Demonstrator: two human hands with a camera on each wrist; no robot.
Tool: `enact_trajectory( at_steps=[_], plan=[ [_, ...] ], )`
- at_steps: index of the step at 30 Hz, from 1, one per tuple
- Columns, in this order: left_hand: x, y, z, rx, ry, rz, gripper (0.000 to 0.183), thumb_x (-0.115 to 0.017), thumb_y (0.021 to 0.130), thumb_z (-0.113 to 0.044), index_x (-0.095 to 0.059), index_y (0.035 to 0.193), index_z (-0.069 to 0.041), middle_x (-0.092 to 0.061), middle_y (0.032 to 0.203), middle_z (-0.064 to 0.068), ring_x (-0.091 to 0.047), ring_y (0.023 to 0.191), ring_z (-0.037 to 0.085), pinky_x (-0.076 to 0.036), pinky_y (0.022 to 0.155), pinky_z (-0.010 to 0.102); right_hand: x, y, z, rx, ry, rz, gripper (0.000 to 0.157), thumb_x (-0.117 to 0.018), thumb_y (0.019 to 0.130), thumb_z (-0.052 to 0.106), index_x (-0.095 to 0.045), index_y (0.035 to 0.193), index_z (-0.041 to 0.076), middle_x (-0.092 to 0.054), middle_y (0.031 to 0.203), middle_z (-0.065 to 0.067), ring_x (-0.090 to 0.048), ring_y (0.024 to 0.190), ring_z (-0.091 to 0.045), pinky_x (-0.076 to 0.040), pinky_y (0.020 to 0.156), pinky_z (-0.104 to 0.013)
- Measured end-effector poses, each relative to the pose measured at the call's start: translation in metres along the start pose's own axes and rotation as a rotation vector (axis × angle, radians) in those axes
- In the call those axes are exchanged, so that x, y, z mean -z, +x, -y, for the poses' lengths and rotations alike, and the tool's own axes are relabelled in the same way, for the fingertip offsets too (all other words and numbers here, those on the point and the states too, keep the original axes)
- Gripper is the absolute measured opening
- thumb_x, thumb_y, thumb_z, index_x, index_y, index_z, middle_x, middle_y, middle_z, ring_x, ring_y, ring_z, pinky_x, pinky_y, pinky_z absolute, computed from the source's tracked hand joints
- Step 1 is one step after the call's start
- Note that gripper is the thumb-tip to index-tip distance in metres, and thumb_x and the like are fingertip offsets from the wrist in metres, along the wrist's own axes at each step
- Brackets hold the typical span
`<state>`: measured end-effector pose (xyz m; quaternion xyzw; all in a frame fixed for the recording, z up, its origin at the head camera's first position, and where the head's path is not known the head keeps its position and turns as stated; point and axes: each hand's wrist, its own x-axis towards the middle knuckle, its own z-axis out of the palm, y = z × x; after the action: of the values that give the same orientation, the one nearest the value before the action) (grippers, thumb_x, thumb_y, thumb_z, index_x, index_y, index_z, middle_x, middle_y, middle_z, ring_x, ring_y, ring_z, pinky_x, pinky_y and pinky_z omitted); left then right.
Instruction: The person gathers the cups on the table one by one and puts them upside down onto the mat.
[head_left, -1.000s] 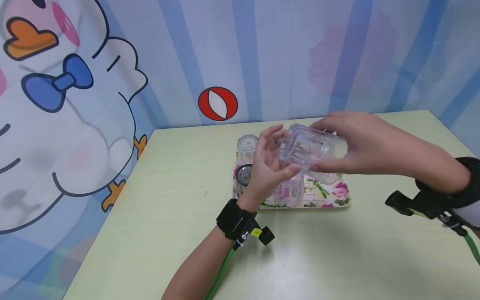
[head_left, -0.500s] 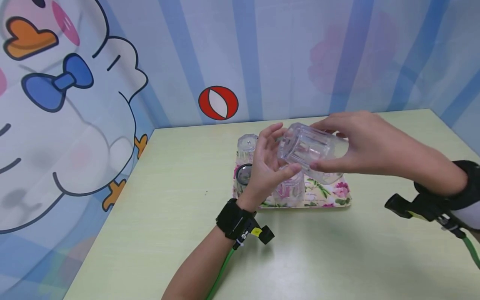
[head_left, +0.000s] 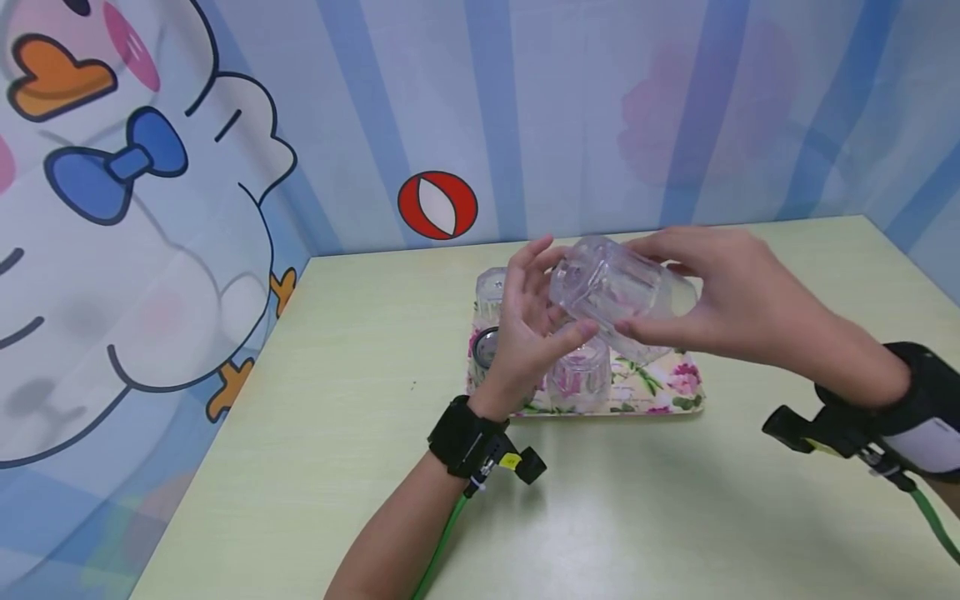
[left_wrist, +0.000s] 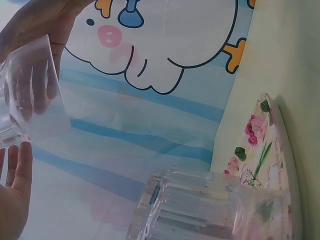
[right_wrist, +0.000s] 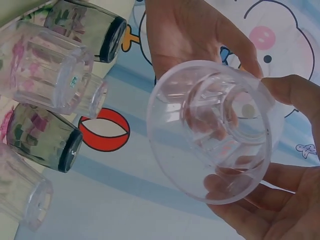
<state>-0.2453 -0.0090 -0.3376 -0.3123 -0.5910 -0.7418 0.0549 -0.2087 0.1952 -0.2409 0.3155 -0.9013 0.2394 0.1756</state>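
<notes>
Above the floral tray, my right hand grips a clear faceted tumbler between thumb and fingers. It is tilted, with its mouth toward the lower right and its base toward the upper left. My left hand is at the base, palm turned to it, fingers extended and thumb by the edge. The right wrist view looks into the mouth of the tumbler; fingers of the left hand show blurred through it. The left wrist view shows part of the tumbler at its left edge.
Several tumblers stand upside down on the tray: a clear one at the front, another clear one behind, and a smoky dark-based one at the left. The right wrist view shows two smoky ones. A printed backdrop borders the table.
The tumbler's base has risen and shifted slightly left, so it tilts more steeply. My right wrist has dropped a little. The left hand has moved slightly up and left.
</notes>
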Motion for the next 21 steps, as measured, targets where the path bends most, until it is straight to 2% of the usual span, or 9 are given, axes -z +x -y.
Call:
enact_trajectory(
  at_steps=[7, 14, 17, 21],
  plan=[
    [0.002, 0.002, -0.002, -0.037, 0.013, 0.002, 0.112, -0.077, 0.071, -0.058, -0.016, 0.147, -0.003, -0.032, 0.145, 0.023, -0.043, 0.132, 0.015, -0.046, 0.110, 0.034, -0.009, -0.004, -0.002, 0.018, 0.089, -0.072, 0.060, -0.085, 0.069, 0.023, -0.063, 0.124, 0.013, -0.070, 0.114, -0.006, -0.067, 0.093, -0.019, -0.060, 0.081, -0.045],
    [0.002, 0.002, -0.004, -0.039, 0.049, -0.010, 0.108, -0.075, 0.070, -0.060, -0.020, 0.147, -0.008, -0.034, 0.146, 0.022, -0.044, 0.133, 0.023, -0.046, 0.110, 0.038, -0.022, -0.009, -0.005, 0.003, 0.158, -0.149, 0.062, -0.086, 0.067, 0.017, -0.063, 0.124, 0.010, -0.069, 0.116, -0.008, -0.067, 0.097, -0.020, -0.058, 0.082, -0.037],
    [0.002, 0.002, -0.006, -0.022, 0.076, -0.017, 0.108, -0.074, 0.069, -0.063, -0.022, 0.147, -0.008, -0.036, 0.146, 0.020, -0.045, 0.133, 0.026, -0.047, 0.110, 0.039, -0.028, -0.011, -0.007, -0.008, 0.175, -0.183, 0.061, -0.086, 0.067, 0.016, -0.064, 0.123, 0.008, -0.070, 0.114, -0.009, -0.068, 0.096, -0.018, -0.057, 0.081, -0.027],
    [0.003, 0.001, -0.009, -0.002, 0.143, -0.036, 0.108, -0.071, 0.069, -0.068, -0.026, 0.146, -0.008, -0.040, 0.146, 0.017, -0.048, 0.132, 0.028, -0.049, 0.107, 0.037, -0.034, -0.015, -0.009, -0.021, 0.211, -0.231, 0.060, -0.086, 0.065, 0.012, -0.064, 0.121, 0.005, -0.070, 0.114, -0.011, -0.062, 0.095, 0.004, -0.051, 0.082, -0.007]
  ],
)
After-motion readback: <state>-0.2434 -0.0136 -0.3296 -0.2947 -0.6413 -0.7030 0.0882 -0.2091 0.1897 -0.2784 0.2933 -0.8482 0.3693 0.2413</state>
